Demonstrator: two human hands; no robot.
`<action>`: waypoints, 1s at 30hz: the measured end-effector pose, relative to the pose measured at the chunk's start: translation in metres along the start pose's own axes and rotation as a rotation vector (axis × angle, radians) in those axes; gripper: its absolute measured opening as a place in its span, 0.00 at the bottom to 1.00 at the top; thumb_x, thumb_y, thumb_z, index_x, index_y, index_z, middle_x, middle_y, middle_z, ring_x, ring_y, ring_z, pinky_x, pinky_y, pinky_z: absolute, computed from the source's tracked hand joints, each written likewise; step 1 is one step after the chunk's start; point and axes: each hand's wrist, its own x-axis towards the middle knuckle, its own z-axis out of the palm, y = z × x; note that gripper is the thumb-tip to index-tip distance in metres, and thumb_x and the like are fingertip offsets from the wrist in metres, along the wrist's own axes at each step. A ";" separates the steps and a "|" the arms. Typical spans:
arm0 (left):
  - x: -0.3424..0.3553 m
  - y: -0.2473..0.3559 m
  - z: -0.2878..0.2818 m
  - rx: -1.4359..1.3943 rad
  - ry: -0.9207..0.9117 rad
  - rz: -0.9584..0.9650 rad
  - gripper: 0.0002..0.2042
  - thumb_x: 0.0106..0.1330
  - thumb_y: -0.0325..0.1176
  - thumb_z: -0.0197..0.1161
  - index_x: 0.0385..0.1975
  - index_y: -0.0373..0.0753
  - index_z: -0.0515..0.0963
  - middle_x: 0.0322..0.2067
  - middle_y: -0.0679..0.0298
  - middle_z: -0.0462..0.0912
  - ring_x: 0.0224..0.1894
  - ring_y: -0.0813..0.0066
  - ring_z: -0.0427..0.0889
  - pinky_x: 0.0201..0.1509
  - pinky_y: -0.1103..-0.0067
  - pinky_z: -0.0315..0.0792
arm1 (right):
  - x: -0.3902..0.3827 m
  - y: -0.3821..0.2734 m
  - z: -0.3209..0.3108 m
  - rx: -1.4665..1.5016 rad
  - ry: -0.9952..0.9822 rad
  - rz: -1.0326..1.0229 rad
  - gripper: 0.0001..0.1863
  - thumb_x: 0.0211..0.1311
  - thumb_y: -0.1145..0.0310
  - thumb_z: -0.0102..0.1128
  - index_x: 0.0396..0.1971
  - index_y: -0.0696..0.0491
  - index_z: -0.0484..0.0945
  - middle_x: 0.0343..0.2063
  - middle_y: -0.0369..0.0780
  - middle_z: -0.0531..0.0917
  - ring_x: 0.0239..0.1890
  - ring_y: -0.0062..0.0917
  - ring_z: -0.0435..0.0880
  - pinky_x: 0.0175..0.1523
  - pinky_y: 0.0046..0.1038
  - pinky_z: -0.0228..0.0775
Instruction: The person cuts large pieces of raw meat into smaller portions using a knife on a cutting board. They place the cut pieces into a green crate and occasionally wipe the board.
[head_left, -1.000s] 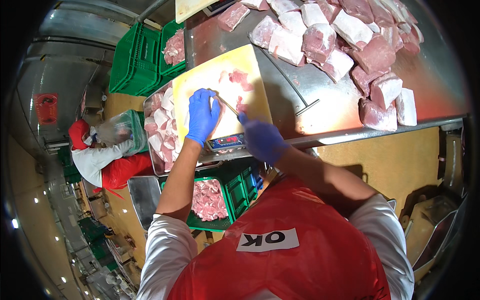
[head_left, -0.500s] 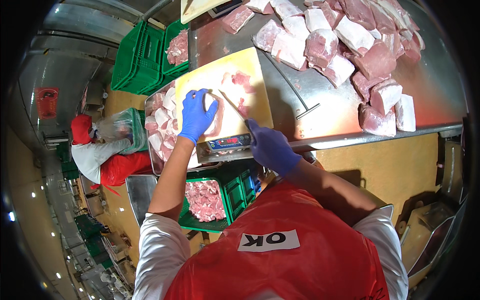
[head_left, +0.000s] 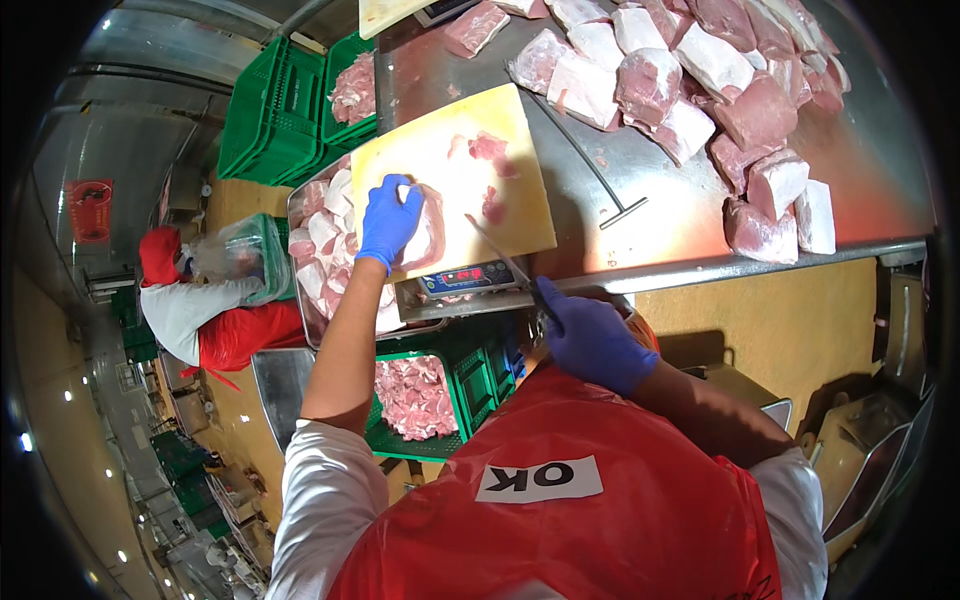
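My left hand [head_left: 390, 225], in a blue glove, grips a block of raw meat [head_left: 430, 228] at the left part of a cutting board [head_left: 520, 205]. The board is pale yellow and lies over a digital scale [head_left: 468, 278]. My right hand [head_left: 595, 335], also gloved in blue, is closed round the handle of a knife [head_left: 508, 262]. The blade points up and left over the board's near edge, apart from the meat block. Small red meat trimmings [head_left: 488, 148] lie on the board's right half.
Many meat blocks [head_left: 735, 95] are piled on the steel table [head_left: 680, 210], near a thin metal T-shaped rod [head_left: 590, 160]. A tray of meat [head_left: 320, 235] stands left of the board. Green crates [head_left: 275, 110] and a lower crate of meat pieces [head_left: 460, 395] surround it. A co-worker [head_left: 195, 310] stands left.
My right hand has drawn the knife toward me and to the right, away from the meat block. My left hand stays on the block, its fingers now closer together.
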 end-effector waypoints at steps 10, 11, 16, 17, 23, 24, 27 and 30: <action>-0.011 -0.011 -0.004 0.004 0.254 0.441 0.09 0.69 0.32 0.67 0.46 0.41 0.84 0.45 0.52 0.84 0.49 0.49 0.80 0.58 0.59 0.72 | 0.092 -0.008 0.018 -0.019 0.158 -0.177 0.23 0.64 0.71 0.58 0.59 0.61 0.75 0.31 0.52 0.88 0.34 0.49 0.90 0.42 0.49 0.82; -0.011 -0.012 0.002 0.022 0.259 0.462 0.08 0.69 0.32 0.67 0.45 0.40 0.84 0.45 0.52 0.84 0.50 0.49 0.80 0.58 0.59 0.72 | 0.113 -0.010 0.029 -0.053 0.222 -0.254 0.22 0.64 0.71 0.58 0.58 0.61 0.76 0.31 0.52 0.88 0.34 0.49 0.90 0.40 0.48 0.82; -0.015 0.002 0.008 0.040 0.286 0.460 0.06 0.67 0.32 0.66 0.40 0.40 0.83 0.42 0.54 0.83 0.50 0.50 0.80 0.60 0.61 0.69 | 0.161 -0.021 0.048 -0.201 0.305 -0.405 0.19 0.64 0.72 0.59 0.53 0.60 0.76 0.28 0.49 0.88 0.30 0.44 0.90 0.32 0.40 0.80; -0.014 0.002 0.008 0.018 0.295 0.473 0.06 0.67 0.32 0.66 0.39 0.40 0.83 0.41 0.54 0.83 0.49 0.50 0.80 0.59 0.62 0.69 | 0.148 -0.016 0.049 -0.150 0.213 -0.343 0.18 0.61 0.73 0.58 0.50 0.63 0.77 0.31 0.52 0.89 0.31 0.47 0.90 0.39 0.44 0.83; -0.020 -0.007 0.010 -0.051 0.294 0.279 0.06 0.69 0.33 0.65 0.41 0.40 0.84 0.40 0.53 0.83 0.49 0.51 0.80 0.59 0.61 0.70 | 0.026 0.004 0.020 -0.067 0.007 -0.107 0.24 0.67 0.74 0.55 0.62 0.61 0.72 0.33 0.55 0.88 0.37 0.54 0.90 0.44 0.53 0.81; -0.019 -0.010 0.010 -0.082 0.294 0.181 0.07 0.70 0.34 0.66 0.41 0.40 0.84 0.40 0.54 0.83 0.48 0.52 0.80 0.58 0.60 0.70 | 0.020 0.007 0.016 -0.064 0.007 -0.113 0.25 0.68 0.73 0.55 0.65 0.60 0.72 0.34 0.55 0.88 0.38 0.54 0.90 0.44 0.53 0.81; -0.010 -0.037 0.007 -0.306 0.136 -0.106 0.23 0.67 0.44 0.74 0.58 0.39 0.82 0.52 0.48 0.83 0.60 0.50 0.79 0.65 0.58 0.71 | 0.048 0.022 0.002 -0.029 0.169 -0.189 0.27 0.70 0.70 0.55 0.68 0.56 0.73 0.37 0.55 0.89 0.40 0.54 0.89 0.46 0.52 0.81; -0.027 -0.023 -0.011 -0.100 0.064 0.317 0.47 0.57 0.52 0.81 0.74 0.38 0.67 0.67 0.41 0.74 0.73 0.44 0.69 0.75 0.59 0.66 | 0.091 0.036 -0.037 -0.017 0.180 -0.083 0.24 0.71 0.68 0.56 0.66 0.52 0.78 0.41 0.55 0.89 0.43 0.53 0.89 0.50 0.51 0.81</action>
